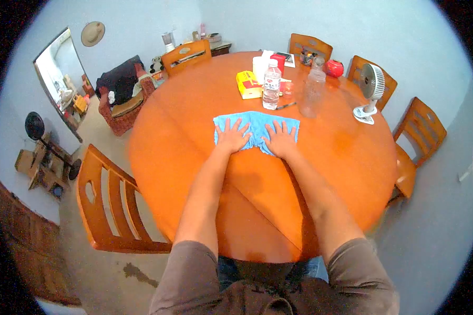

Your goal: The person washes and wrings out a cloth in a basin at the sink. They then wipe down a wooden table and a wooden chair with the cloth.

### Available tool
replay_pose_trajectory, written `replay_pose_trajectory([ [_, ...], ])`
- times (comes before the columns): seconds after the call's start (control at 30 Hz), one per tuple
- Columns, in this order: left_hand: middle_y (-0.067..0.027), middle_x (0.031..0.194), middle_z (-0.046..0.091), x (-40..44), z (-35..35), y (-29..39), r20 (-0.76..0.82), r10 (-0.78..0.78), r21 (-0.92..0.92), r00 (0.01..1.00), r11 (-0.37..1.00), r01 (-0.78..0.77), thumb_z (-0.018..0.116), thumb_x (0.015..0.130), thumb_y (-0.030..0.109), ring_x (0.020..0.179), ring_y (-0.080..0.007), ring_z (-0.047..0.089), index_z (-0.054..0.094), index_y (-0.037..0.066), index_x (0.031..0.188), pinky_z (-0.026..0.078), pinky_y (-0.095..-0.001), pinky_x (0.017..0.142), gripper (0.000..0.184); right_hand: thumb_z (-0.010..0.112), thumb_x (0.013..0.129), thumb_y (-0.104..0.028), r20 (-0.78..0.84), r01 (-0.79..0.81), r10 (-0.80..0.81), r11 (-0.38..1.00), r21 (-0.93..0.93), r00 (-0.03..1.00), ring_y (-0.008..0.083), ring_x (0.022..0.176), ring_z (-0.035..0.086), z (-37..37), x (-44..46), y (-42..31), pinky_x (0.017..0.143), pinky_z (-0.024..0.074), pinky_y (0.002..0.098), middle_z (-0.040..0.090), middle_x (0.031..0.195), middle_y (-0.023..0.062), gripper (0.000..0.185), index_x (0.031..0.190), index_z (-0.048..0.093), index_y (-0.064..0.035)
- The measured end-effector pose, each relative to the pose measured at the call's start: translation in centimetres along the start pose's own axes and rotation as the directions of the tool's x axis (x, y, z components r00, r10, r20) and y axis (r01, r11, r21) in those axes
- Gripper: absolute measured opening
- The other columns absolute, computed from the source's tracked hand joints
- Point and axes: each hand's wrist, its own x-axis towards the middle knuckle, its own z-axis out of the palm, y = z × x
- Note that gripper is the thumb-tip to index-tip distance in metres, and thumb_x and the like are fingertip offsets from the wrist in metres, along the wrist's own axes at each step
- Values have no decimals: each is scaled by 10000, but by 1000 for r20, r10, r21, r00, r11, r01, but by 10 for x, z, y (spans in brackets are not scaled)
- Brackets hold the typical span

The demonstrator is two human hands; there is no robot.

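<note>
A blue cloth (pixel 256 123) lies spread on the round wooden table (pixel 184 152). My left hand (pixel 232 137) rests flat on the cloth's left part, fingers spread. On its right part my right hand (pixel 280 139) lies the same way, fingers apart and pointing away from me. Both arms are stretched forward over the tabletop. Just beyond the cloth stand a clear plastic bottle (pixel 271 86) with a label and a tall transparent jar (pixel 312 94). A dark pen (pixel 286 106) lies between them.
A yellow packet (pixel 248 85), a red box (pixel 278 63) and a round red container (pixel 333 68) sit farther back. At the table's right stands a small white fan (pixel 372 86). Wooden chairs surround the table, one (pixel 115 202) close on my left. An armchair (pixel 123 102) stands beyond.
</note>
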Motion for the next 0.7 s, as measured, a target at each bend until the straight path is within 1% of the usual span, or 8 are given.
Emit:
replay_pose_trajectory([
  [0.03, 11, 1512, 150, -12, -2, 4, -4, 5, -7, 1000, 1000, -5, 260, 903, 576, 1379, -364, 93, 285, 345, 1405, 17, -677, 1032, 553, 383, 885, -531, -8, -7, 7, 1000, 4, 1000, 392, 1332, 225, -3, -11, 2, 1011, 116, 672, 275, 1455, 133, 602, 1378, 365, -187],
  [0.1, 4, 1513, 149, -38, -4, 12, -4, 18, -6, 1000, 1000, -18, 260, 901, 580, 1379, -370, 88, 284, 345, 1405, 16, -677, 1031, 557, 372, 897, -525, -10, 67, -68, 996, -59, 998, 390, 1331, 229, -10, -36, 4, 1019, 157, 646, 287, 1447, 128, 579, 1389, 340, -222],
  [0.13, -8, 1511, 154, -51, -3, 15, -19, 38, -2, 999, 999, -38, 263, 899, 584, 1376, -377, 90, 289, 342, 1404, 17, -679, 1028, 561, 372, 897, -525, -14, 60, -61, 997, -54, 998, 390, 1331, 229, -13, -49, 5, 1019, 157, 646, 287, 1447, 128, 579, 1389, 340, -222],
  [0.33, -49, 1501, 184, -131, 2, 41, -88, 145, 53, 986, 989, -141, 292, 890, 593, 1358, -418, 104, 303, 325, 1402, 36, -700, 1005, 578, 415, 879, -522, -69, 205, -205, 979, -12, 976, 411, 1313, 249, -32, -129, 17, 1008, 173, 656, 309, 1426, 139, 527, 1357, 386, -303],
  [0.4, -70, 1499, 181, -160, 1, 54, -107, 194, 74, 975, 980, -187, 307, 899, 575, 1352, -423, 126, 322, 291, 1398, 42, -709, 999, 574, 435, 875, -511, -67, 248, -247, 969, 2, 967, 412, 1316, 242, -39, -157, 20, 1010, 176, 652, 304, 1425, 142, 520, 1355, 385, -317],
  [0.47, -90, 1496, 182, -187, 0, 67, -116, 228, 75, 967, 973, -220, 328, 899, 565, 1344, -442, 135, 354, 272, 1384, 72, -721, 984, 567, 437, 875, -511, -60, 264, -264, 965, -3, 963, 414, 1319, 233, -47, -184, 22, 1014, 169, 652, 292, 1431, 144, 519, 1354, 385, -317],
  [0.57, -105, 1487, 201, -223, 2, 84, -204, 308, 93, 929, 951, -295, 384, 891, 538, 1332, -468, 148, 408, 251, 1354, 130, -731, 961, 545, 440, 876, -509, -50, 296, -295, 955, 17, 954, 420, 1324, 217, -63, -223, 24, 1022, 148, 652, 273, 1439, 153, 522, 1356, 385, -311],
  [0.7, -126, 1478, 207, -259, -12, 107, -155, 378, 75, 913, 926, -370, 435, 873, 533, 1332, -470, 138, 387, 242, 1365, 129, -729, 965, 574, 434, 881, -507, -32, 325, -324, 943, 65, 946, 430, 1327, 201, -79, -271, 26, 1029, 116, 656, 260, 1442, 168, 538, 1365, 378, -279],
])
